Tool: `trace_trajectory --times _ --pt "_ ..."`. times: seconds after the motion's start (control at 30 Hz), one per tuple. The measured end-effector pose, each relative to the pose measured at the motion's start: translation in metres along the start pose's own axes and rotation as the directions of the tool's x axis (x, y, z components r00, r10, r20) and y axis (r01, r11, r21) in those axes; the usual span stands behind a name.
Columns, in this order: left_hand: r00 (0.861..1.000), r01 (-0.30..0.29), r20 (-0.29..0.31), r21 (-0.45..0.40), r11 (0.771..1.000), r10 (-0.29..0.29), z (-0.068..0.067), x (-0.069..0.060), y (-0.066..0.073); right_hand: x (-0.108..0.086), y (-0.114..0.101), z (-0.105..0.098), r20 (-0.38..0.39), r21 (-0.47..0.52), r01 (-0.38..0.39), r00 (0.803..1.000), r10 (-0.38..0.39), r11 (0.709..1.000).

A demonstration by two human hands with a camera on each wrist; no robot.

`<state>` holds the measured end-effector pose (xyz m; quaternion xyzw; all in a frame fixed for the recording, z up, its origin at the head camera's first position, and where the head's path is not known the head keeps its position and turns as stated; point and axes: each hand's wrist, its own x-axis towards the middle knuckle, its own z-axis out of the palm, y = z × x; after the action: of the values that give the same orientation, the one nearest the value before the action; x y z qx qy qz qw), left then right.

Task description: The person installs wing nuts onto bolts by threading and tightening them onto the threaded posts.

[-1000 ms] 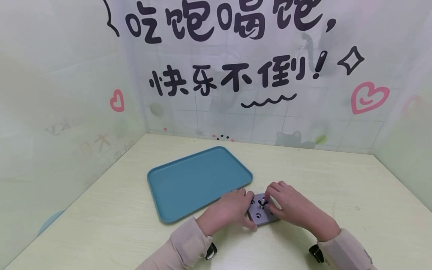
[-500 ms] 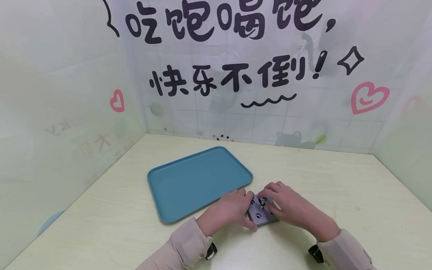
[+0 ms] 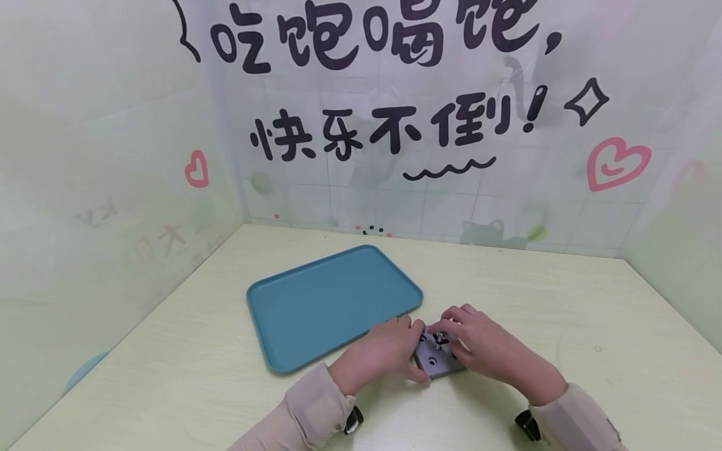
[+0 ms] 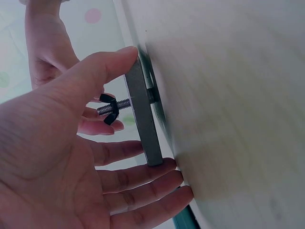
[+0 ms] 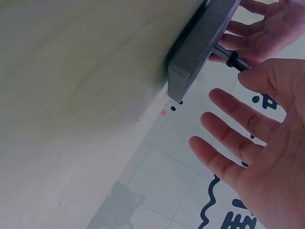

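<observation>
A grey metal plate (image 3: 444,365) with several holes is held a little above the table. My left hand (image 3: 389,348) grips its left side, thumb on one edge and fingers on the opposite edge. Through the plate runs a threaded bolt (image 4: 124,103), carrying a black wing nut (image 4: 111,109) partway along it, apart from the plate's face. My right hand (image 3: 485,343) is over the plate, thumb and index finger on either side of the wing nut. In the right wrist view the thumb touches the nut, the index finger is hidden, and the other fingers (image 5: 228,138) extend loosely.
A blue tray (image 3: 338,300) lies on the pale wooden table (image 3: 564,300), just behind and left of my left hand. Printed sheets (image 3: 366,188) wall the table at the back and both sides. Part of a round blue shape (image 3: 84,369) shows at the left.
My right index finger has swung leftward across the wing nut, and the nut appears turned. The left hand and the plate have kept their place.
</observation>
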<state>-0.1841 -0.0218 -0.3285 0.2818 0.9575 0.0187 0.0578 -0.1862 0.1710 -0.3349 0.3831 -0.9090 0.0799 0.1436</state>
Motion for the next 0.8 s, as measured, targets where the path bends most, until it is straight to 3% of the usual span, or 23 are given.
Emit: trace_trajectory --times 0.3,0.57,0.8 --pt "1.000 0.004 -0.007 -0.006 1.000 -0.004 -0.0007 0.0003 0.0009 -0.0010 -0.0003 -0.0012 -0.012 0.005 -0.015 1.000 0.015 1.000" --pt "1.000 0.004 -0.011 -0.014 1.000 -0.004 -0.0004 0.0011 0.0004 -0.0001 -0.0004 -0.0042 0.029 0.000 -0.086 0.996 0.086 0.996" --pt "1.000 0.011 0.000 -0.021 1.000 -0.011 -0.0015 0.0012 0.0011 -0.0005 -0.0004 -0.0048 0.024 0.007 -0.080 0.996 0.080 0.997"
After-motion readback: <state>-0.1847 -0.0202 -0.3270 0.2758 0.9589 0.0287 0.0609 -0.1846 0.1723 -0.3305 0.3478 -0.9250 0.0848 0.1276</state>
